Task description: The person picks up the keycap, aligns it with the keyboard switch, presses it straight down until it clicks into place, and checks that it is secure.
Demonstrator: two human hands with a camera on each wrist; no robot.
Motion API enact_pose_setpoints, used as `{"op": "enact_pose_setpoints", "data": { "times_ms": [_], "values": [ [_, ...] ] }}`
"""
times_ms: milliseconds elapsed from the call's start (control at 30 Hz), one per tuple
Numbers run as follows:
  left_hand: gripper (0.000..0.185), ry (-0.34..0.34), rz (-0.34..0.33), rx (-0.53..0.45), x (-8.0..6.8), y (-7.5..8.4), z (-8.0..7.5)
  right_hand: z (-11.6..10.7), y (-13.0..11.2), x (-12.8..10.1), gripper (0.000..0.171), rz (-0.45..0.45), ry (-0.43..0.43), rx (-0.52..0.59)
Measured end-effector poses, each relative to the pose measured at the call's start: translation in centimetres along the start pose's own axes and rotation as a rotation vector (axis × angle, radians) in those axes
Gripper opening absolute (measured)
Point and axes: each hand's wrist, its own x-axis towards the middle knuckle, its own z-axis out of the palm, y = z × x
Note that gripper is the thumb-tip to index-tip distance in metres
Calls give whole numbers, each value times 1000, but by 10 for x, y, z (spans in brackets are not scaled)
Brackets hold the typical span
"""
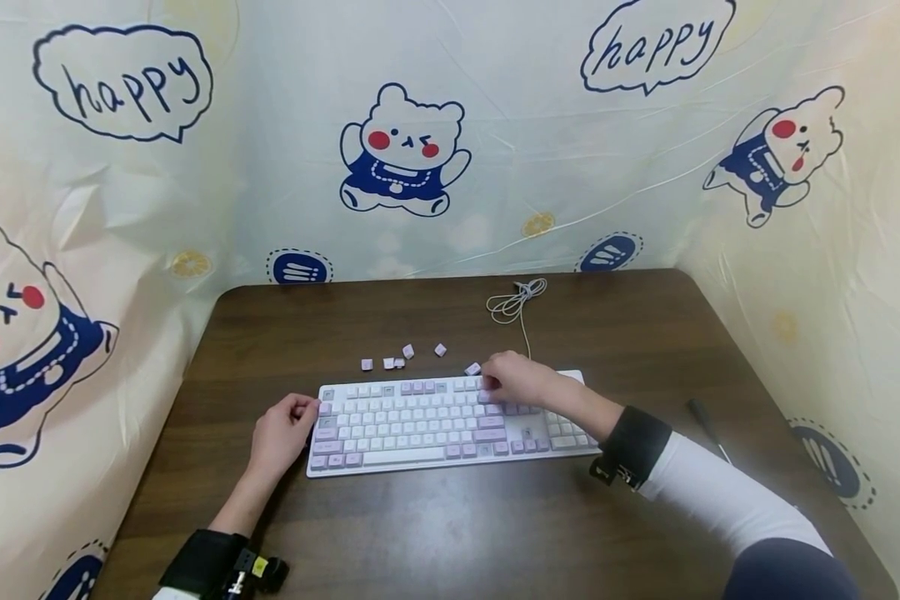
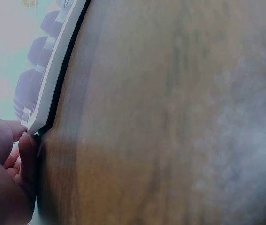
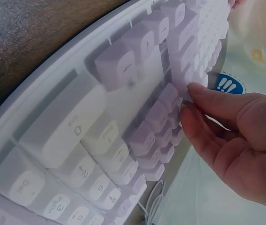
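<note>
Now left fingers point(image 2: 27, 154) pinch one keyboard point(image 1: 420, 439), right fingers' point(image 3: 202, 133) grip unclear, six keycaps point(image 1: 408, 352) beyond.

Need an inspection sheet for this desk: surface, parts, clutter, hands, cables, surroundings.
Surface: brown wood-look table, light glare near the front.
Job's things: white keyboard with white and lilac keys; loose keycaps behind it.
Clutter: dark-handled tool, far right.
Left hand: pinches keyboard's left edge.
Right hand: fingertips at upper-right keys; grip on a keycap unclear.
Cables: pale cable, coiled behind keyboard.
Surroundings: printed sheet behind and beside table.
</note>
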Motion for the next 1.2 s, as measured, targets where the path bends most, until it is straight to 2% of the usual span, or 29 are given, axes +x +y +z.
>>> {"op": "enact_pose_setpoints", "data": {
  "times_ms": [100, 300, 567, 700, 933, 1200],
  "values": [
    [32, 0, 3, 3, 0, 0, 0, 0, -2, 0, 10, 14, -1, 1],
    [32, -2, 8, 2, 0, -1, 1, 0, -8, 7, 18, 99, -14, 3],
    [33, -1, 3, -6, 0, 1, 1, -9, -12, 14, 20, 131, -71, 36],
    [32, -3, 0, -3, 0, 1, 2, -9, -11, 17, 20, 113, -92, 16],
    [31, 1, 1, 12, 0, -2, 1, -4, -11, 23, 24, 8, -115, -100],
    [30, -4, -9, -3, 1, 0, 1, -1, -10, 18, 23, -1, -69, -82]
  ]
}}
